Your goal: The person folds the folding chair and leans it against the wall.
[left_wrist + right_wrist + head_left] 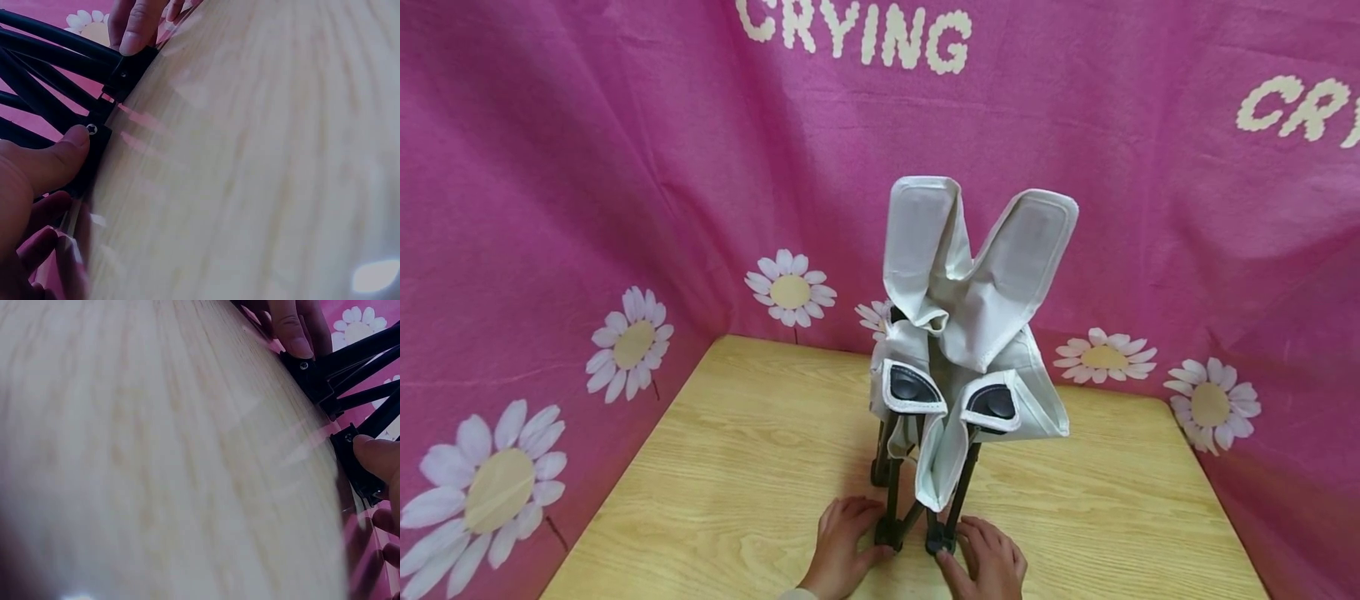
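A small folding chair (958, 350) with off-white fabric and black legs stands partly folded on the wooden table. Two fabric flaps stick up at its top, and black corner pockets (912, 384) face me. My left hand (847, 542) pinches the left front foot (889, 533), its thumb beside a screw in the left wrist view. Opposite it, my right hand (988, 560) grips the right front foot (940, 537), thumb in front and fingers partly hidden behind. The two feet sit close together at table level, with a narrow gap between them in the right wrist view.
Under the chair lies a light wood-grain table (737, 442). A pink cloth (700, 167) with daisies and pale lettering hangs behind the table and along both sides.
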`<action>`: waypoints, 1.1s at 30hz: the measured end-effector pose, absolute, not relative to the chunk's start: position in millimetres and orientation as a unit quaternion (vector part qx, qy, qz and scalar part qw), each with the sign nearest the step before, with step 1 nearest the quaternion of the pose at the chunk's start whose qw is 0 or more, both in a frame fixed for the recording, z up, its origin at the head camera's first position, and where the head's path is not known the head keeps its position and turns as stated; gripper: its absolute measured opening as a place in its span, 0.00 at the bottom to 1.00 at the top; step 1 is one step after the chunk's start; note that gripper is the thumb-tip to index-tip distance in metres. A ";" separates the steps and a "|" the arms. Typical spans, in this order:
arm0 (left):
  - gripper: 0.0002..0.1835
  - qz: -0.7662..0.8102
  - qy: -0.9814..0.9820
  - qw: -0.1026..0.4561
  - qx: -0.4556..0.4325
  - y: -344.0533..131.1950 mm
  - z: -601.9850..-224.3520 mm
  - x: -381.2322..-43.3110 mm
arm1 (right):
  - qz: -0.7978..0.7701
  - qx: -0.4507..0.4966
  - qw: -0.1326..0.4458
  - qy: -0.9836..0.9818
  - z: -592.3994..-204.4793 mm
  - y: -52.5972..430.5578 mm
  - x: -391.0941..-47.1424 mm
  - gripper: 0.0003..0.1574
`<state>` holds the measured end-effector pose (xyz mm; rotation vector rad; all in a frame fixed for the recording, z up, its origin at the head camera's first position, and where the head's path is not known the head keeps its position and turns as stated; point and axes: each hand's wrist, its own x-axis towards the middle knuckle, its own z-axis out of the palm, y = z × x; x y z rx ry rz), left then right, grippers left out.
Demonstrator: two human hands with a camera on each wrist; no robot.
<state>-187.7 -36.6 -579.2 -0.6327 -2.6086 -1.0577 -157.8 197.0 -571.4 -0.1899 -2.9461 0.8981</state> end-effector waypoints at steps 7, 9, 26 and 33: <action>0.24 -0.357 -0.898 0.139 -0.217 -35.2 -578.6 -189.7 | 0.285 -0.055 0.055 -0.955 -571.5 196.8 -158.0 0.32; 0.23 -0.355 -0.901 0.135 -0.208 -34.0 -577.1 -190.8 | 0.283 -0.051 0.072 -0.955 -572.6 196.3 -158.5 0.30; 0.23 -0.335 -0.916 0.125 -0.181 -28.5 -576.1 -201.3 | 0.279 -0.024 0.114 -0.953 -570.9 199.5 -168.9 0.27; 0.22 -0.340 -0.919 0.108 -0.168 -27.0 -574.9 -203.5 | 0.277 -0.031 0.084 -0.957 -569.0 199.5 -172.6 0.29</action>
